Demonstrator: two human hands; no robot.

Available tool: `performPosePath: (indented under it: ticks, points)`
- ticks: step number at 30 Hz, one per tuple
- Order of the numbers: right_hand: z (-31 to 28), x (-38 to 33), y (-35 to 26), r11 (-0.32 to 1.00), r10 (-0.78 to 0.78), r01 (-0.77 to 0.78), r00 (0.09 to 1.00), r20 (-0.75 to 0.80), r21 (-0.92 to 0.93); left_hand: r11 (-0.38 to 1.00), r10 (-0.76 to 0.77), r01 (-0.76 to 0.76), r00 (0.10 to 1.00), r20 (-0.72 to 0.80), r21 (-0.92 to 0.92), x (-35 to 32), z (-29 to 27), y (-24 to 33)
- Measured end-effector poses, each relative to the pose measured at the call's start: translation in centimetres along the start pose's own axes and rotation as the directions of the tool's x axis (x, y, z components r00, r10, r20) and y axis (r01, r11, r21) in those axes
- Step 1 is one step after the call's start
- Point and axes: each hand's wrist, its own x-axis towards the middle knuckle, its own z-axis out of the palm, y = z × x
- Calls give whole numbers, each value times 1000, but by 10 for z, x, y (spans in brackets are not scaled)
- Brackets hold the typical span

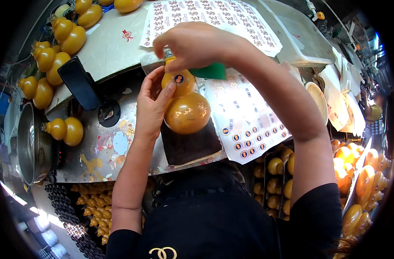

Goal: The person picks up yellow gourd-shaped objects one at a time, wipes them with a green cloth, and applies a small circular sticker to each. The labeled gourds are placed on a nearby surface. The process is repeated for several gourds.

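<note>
A glossy amber gourd-shaped bottle (187, 114) stands tilted on a dark cloth pad (190, 144) at the table's front edge. My left hand (151, 103) grips its upper bulb from the left, the thumb beside a small round dark sticker (178, 79) with an orange mark. Over the bottle's narrow clear neck, my right hand (194, 45) curls, fingers bent round it. A flat green piece (210, 71) shows just under that hand; whether the hand holds it I cannot tell. To the right lies a sheet of round stickers (248, 140).
Several amber gourd bottles (72, 41) line the left side, one beside a metal pan (29, 142). A phone (80, 82) stands on a round base. Behind are a printed label sheet (214, 19) and a white plastic tub (300, 41). Crated bottles (274, 185) sit below right.
</note>
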Motion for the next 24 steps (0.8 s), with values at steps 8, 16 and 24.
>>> performPosePath:
  ticks: [8,16,24]
  points:
    - [57,-79,9,381,504,-479,825,256,791,971,-169,185,980,108,-154,-1,-12,-17]
    - [63,-68,-3,428,493,-453,842,218,782,963,-232,243,967,101,-119,9,-21,-11]
    - [71,-70,4,119,440,-387,846,300,915,943,-248,262,964,94,-207,5,-18,-7]
